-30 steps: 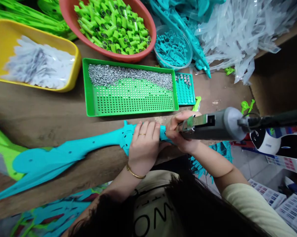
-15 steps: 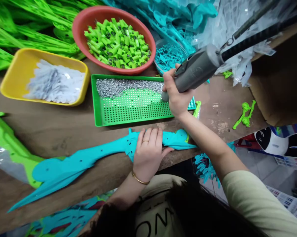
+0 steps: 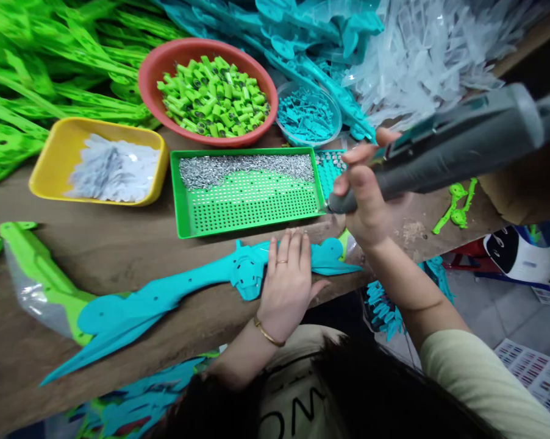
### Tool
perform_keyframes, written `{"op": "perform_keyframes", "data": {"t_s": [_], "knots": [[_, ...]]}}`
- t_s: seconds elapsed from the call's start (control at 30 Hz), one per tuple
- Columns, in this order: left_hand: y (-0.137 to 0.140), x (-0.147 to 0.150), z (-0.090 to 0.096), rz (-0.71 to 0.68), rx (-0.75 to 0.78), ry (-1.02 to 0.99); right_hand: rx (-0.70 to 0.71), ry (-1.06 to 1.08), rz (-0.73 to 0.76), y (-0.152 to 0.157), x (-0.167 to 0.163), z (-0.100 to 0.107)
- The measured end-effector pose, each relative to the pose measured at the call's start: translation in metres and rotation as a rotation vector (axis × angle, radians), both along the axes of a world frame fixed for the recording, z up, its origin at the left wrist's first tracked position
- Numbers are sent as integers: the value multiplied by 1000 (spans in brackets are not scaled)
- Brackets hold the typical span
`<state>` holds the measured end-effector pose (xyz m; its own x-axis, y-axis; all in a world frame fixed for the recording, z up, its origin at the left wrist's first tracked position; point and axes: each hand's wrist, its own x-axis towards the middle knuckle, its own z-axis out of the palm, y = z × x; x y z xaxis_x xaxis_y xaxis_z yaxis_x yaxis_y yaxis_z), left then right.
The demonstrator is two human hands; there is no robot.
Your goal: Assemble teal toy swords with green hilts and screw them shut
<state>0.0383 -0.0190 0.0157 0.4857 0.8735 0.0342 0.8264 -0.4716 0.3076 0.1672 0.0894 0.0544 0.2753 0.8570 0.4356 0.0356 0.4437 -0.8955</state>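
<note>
Turquoise plastic piece point(image 3: 202, 276) is lying on the brown table point(image 3: 119, 244), to the left of the grip of the right hand point(image 3: 371, 207) and closer to the person. At its left end, farthest from that grip, a lime-green part point(image 3: 49, 277) is meeting it, seemingly from underneath. From there I am following its long axis: it is running slantwise across the front of the person, rising in my view toward the right. Left of the grip, beyond the piece, the green tray point(image 3: 257, 210) is holding many small metal parts point(image 3: 247, 167). The left hand point(image 3: 286, 292) is the nearer one; it is resting upon the piece with fingers extended, not clenching. Farther right, the right hand is grasping the grey power screwdriver point(image 3: 458, 146), which is pointing left, beside the tray's right corner; whether they are touching, I cannot tell.
</note>
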Motion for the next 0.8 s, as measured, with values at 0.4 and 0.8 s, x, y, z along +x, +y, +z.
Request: {"op": "perform_keyframes", "data": {"t_s": [0.4,0.8], "knots": [[2,21,-28,-56,111,-89,-71,-121,165,-70,38,-23],[-2,24,-26,6,104,-92,-60,-46,266,-57,41,-23]]}}
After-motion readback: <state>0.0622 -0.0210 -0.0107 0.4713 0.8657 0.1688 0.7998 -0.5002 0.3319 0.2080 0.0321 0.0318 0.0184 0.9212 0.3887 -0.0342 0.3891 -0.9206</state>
